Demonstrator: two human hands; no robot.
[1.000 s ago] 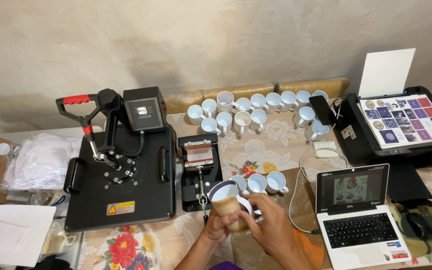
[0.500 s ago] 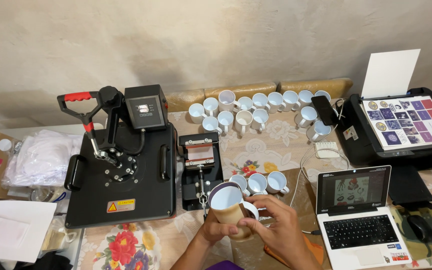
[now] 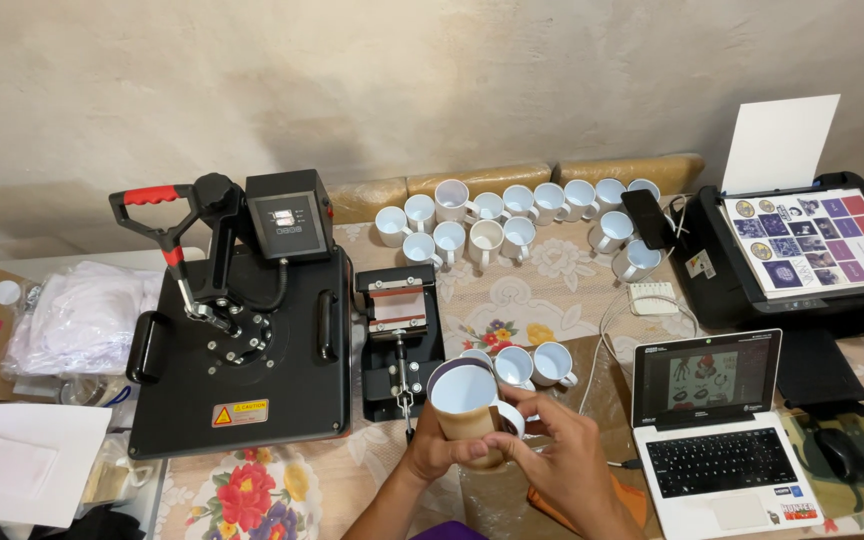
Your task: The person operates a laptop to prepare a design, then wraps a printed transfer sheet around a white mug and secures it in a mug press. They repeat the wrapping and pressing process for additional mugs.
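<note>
Even soft light, sharp focus, faint shadows

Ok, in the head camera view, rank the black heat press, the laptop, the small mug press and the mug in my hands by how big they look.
1. Heat press, clearly largest.
2. Laptop.
3. Mug press, somewhat smaller than the laptop.
4. Mug, held by the left hand and right hand; smallest, though it sits nearer the camera.

At the lower middle of the frame, the right hand (image 3: 562, 470) covers the wrapped mug's (image 3: 467, 412) handle side. Both forearms are cut off by the bottom edge. The laptop (image 3: 717, 425) screen is too small to make out.
</note>
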